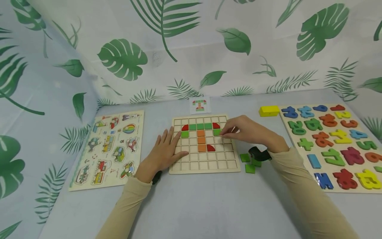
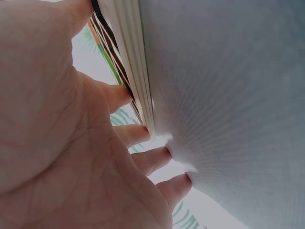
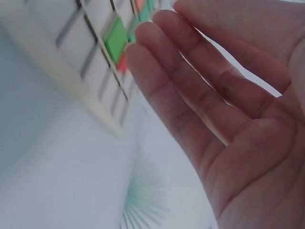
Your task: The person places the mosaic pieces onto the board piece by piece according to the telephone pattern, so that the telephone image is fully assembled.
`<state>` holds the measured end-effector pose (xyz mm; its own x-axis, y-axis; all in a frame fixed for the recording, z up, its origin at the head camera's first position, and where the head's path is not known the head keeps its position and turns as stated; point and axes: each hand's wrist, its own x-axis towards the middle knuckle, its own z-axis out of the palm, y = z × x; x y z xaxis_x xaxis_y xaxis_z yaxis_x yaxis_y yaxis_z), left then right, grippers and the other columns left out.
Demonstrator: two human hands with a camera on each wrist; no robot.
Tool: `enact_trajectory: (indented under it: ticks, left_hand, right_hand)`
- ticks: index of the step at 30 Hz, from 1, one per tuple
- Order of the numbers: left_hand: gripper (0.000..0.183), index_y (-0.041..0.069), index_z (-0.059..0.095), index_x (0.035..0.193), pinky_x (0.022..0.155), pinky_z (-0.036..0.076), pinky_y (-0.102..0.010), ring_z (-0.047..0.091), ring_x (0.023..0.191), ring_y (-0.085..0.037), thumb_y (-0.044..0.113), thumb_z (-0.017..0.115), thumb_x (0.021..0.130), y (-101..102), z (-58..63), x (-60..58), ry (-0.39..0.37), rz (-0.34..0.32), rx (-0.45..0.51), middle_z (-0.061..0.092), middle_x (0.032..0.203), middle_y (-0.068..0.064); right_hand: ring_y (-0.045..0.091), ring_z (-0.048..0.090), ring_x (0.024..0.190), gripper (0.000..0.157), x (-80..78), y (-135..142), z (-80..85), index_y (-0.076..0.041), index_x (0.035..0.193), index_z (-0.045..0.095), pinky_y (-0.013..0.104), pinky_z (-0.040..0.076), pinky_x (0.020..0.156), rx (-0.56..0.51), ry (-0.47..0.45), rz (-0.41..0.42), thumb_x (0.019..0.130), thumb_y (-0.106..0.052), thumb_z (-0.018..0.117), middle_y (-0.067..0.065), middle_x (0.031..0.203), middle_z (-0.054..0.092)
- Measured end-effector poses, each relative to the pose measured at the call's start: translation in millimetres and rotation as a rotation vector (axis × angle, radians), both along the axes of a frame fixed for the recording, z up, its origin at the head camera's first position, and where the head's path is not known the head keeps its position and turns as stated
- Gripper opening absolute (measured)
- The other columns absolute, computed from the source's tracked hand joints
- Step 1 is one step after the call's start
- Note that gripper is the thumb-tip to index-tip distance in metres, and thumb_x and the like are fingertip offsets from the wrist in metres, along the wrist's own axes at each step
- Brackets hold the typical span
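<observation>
A wooden grid board [image 1: 209, 172] holds green, red and orange tiles in a T-like shape. My left hand [image 1: 164, 152] rests with spread fingers on its left edge, and the left wrist view shows those fingers along the board's side [image 2: 136, 57]. At the upper right, the fingertips of my right hand [image 1: 246, 132] are at a green tile [image 1: 217, 132] that lies in a cell below a red quarter-circle [image 1: 216, 125]. In the right wrist view this green tile [image 3: 115, 40] is beside gently bent fingers, with nothing seen gripped between them.
Several loose green tiles [image 1: 250, 168] lie right of the board. Behind it is a pattern card [image 1: 199, 105]. A yellow block [image 1: 269, 111] and a number puzzle [image 1: 304, 156] are to the right, a picture puzzle [image 1: 111, 149] to the left. A leaf-print cloth [image 1: 185, 66] hangs behind.
</observation>
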<state>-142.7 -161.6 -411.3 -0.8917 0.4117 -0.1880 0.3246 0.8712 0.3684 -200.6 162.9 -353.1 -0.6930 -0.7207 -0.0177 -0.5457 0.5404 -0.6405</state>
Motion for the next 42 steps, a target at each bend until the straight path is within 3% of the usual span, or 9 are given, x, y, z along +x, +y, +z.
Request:
enact_trajectory:
  ticks: [8, 16, 21, 31, 42]
  left_hand:
    - [0.088, 0.005, 0.013, 0.168, 0.125, 0.005, -0.064, 0.0, 0.158, -0.049, 0.054, 0.053, 0.107, -0.9, -0.6, 0.2, -0.002, 0.004, 0.001, -0.002, 0.172, -0.026]
    - [0.088, 0.004, 0.015, 0.168, 0.125, 0.006, -0.065, 0.001, 0.158, -0.049, 0.053, 0.054, 0.107, 0.3, 0.8, 0.4, 0.006, 0.0, 0.007, -0.001, 0.172, -0.027]
    - [0.088, 0.003, 0.015, 0.168, 0.125, 0.007, -0.065, 0.002, 0.158, -0.05, 0.053, 0.054, 0.107, 0.6, 1.5, 0.7, 0.011, -0.006, 0.0, 0.0, 0.172, -0.028]
    - [0.087, 0.004, 0.017, 0.168, 0.125, 0.006, -0.064, 0.001, 0.158, -0.049, 0.053, 0.054, 0.107, 1.4, 3.1, 3.2, 0.002, 0.006, 0.001, -0.001, 0.172, -0.027]
    - [0.087, 0.004, 0.014, 0.168, 0.126, 0.005, -0.063, 0.0, 0.158, -0.048, 0.054, 0.053, 0.107, 1.2, 3.5, 2.3, -0.009, 0.006, -0.01, -0.002, 0.172, -0.026]
  right_hand:
    - [0.017, 0.069, 0.093, 0.016, 6.6, 35.3, 11.1, -0.005, 0.109, 0.08, 0.043, 0.061, 0.088, 0.059, -0.024, -0.081, 0.093, -0.003, 0.078, 0.0, 0.102, 0.075]
    - [0.014, 0.068, 0.09, 0.018, 19.0, 57.3, -2.3, -0.005, 0.107, 0.08, 0.035, 0.06, 0.084, 0.122, -0.131, -0.074, 0.09, -0.002, 0.081, -0.003, 0.1, 0.074]
    - [0.013, 0.068, 0.087, 0.019, 24.0, 69.1, -10.1, -0.009, 0.102, 0.081, 0.029, 0.06, 0.079, 0.104, -0.208, -0.039, 0.085, 0.0, 0.084, -0.005, 0.098, 0.074]
    - [0.006, 0.063, 0.082, 0.016, 25.0, 78.3, -17.4, -0.014, 0.097, 0.082, 0.027, 0.059, 0.078, 0.078, -0.185, -0.006, 0.084, -0.005, 0.087, -0.006, 0.097, 0.071]
    - [0.018, 0.067, 0.089, 0.023, 22.5, 83.5, -19.3, -0.007, 0.103, 0.08, 0.032, 0.06, 0.081, 0.102, -0.19, -0.047, 0.082, -0.001, 0.088, -0.004, 0.099, 0.069]
